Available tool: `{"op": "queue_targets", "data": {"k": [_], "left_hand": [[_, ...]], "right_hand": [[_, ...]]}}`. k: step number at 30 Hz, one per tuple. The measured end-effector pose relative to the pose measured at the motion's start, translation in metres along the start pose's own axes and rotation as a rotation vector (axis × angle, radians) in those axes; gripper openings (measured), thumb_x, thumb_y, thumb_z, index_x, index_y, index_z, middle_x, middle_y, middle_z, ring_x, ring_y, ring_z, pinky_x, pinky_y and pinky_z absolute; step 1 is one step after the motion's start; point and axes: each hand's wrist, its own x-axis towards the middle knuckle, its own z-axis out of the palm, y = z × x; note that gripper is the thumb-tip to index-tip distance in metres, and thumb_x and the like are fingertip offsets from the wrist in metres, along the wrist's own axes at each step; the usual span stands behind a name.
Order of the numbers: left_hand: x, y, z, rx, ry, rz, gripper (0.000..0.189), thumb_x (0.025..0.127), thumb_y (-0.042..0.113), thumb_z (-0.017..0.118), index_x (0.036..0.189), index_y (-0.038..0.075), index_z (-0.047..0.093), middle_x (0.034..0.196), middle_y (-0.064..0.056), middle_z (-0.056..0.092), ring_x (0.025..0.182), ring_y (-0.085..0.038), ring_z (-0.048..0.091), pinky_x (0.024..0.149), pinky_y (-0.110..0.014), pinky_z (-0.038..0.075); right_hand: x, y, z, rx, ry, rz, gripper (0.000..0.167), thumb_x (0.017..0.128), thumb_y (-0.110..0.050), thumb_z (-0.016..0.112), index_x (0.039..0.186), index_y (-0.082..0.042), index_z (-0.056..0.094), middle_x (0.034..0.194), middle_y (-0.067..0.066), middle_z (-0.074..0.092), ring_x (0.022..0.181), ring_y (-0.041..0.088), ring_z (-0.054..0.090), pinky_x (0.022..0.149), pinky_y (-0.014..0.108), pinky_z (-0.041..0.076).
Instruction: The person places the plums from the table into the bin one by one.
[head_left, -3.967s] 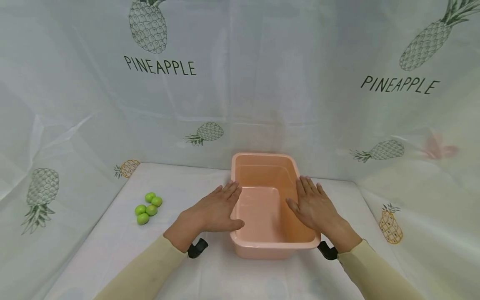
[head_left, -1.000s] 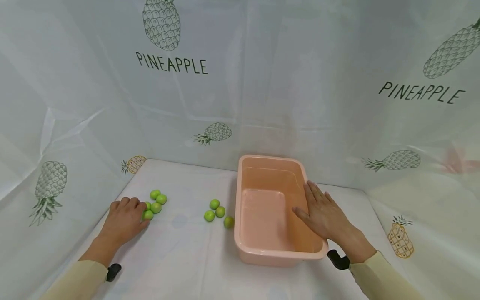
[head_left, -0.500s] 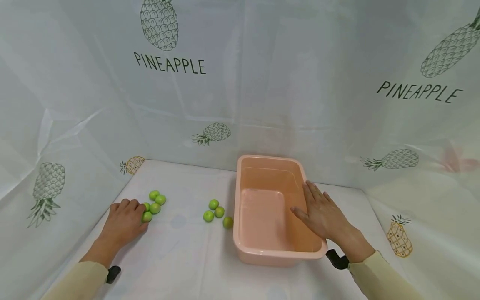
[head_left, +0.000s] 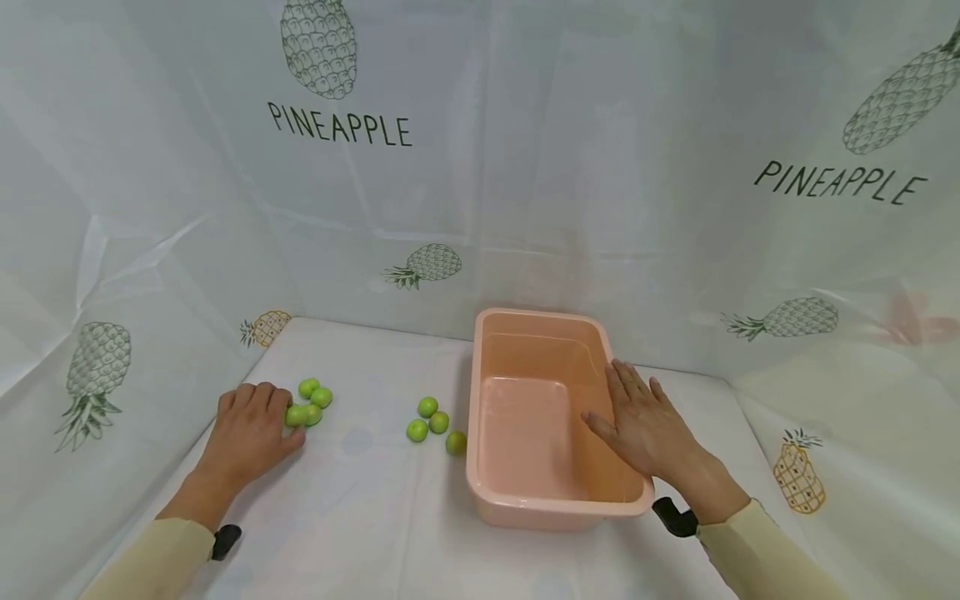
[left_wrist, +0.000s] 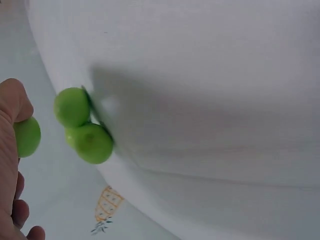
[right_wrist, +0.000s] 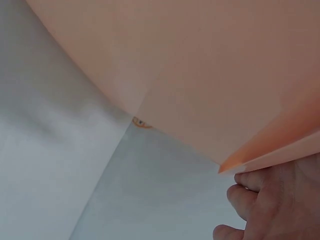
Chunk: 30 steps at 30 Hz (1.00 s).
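My left hand (head_left: 251, 433) is at the far left, pinching a lime (left_wrist: 27, 137) between thumb and fingers. Close beyond it lie several other green limes (head_left: 321, 397), three of which show in the left wrist view, one a lime (left_wrist: 94, 143) with a small dimple. A peach-coloured plastic tub (head_left: 528, 504) stands right of the middle. My right hand (head_left: 648, 429) rests along its right rim with straight fingers and the thumb reaching over the inside. In the right wrist view, the fingers (right_wrist: 245, 200) lie at the tub's rim.
Several limes (head_left: 438, 422) lie together left of the tub, one lime (head_left: 456, 442) close beside its wall. A white cloth (head_left: 360, 517) covers the table. Sheeting with a pineapple print (head_left: 427, 262) rises at the back and both sides.
Both hands were at the tub's sides; the left has moved out to the left-hand limes and just now lifted one slightly. Several limes now show left of the tub. The right hand stays put.
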Motion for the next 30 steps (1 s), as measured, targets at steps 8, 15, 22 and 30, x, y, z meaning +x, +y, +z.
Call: {"op": "queue_targets", "data": {"k": [8, 15, 22, 30], "left_hand": [[0.019, 0.015, -0.015, -0.042, 0.087, 0.026, 0.045, 0.075, 0.034, 0.077, 0.102, 0.001, 0.060, 0.093, -0.013, 0.054, 0.089, -0.035, 0.045, 0.079, -0.052, 0.035], [0.042, 0.036, -0.033, -0.077, 0.118, 0.033, 0.040, 0.077, 0.030, 0.073, 0.103, 0.001, 0.061, 0.096, -0.014, 0.058, 0.091, -0.036, 0.046, 0.080, -0.052, 0.036], [0.070, 0.063, -0.048, -0.114, 0.176, 0.103, 0.039, 0.078, 0.032, 0.072, 0.102, 0.003, 0.061, 0.097, -0.013, 0.058, 0.092, -0.036, 0.047, 0.082, -0.051, 0.035], [0.103, 0.096, -0.062, -0.114, 0.208, 0.199, 0.040, 0.081, 0.034, 0.076, 0.102, 0.003, 0.062, 0.097, -0.013, 0.058, 0.092, -0.036, 0.047, 0.085, -0.052, 0.038]], "right_hand": [[0.000, -0.001, 0.000, -0.037, 0.012, -0.006, 0.082, 0.108, -0.050, 0.046, 0.158, 0.013, 0.030, 0.167, 0.032, 0.028, 0.156, 0.050, 0.026, 0.123, 0.071, 0.020], [0.000, 0.000, 0.001, -0.025, 0.011, -0.016, 0.082, 0.109, -0.050, 0.044, 0.158, 0.015, 0.029, 0.167, 0.034, 0.027, 0.156, 0.051, 0.025, 0.125, 0.065, 0.022], [-0.002, 0.000, -0.001, -0.017, 0.000, -0.009, 0.083, 0.109, -0.049, 0.046, 0.158, 0.015, 0.027, 0.167, 0.035, 0.025, 0.157, 0.052, 0.023, 0.125, 0.065, 0.021], [-0.001, -0.001, -0.001, -0.024, 0.015, -0.025, 0.082, 0.109, -0.048, 0.047, 0.158, 0.016, 0.029, 0.166, 0.035, 0.028, 0.156, 0.052, 0.026, 0.124, 0.066, 0.024]]}}
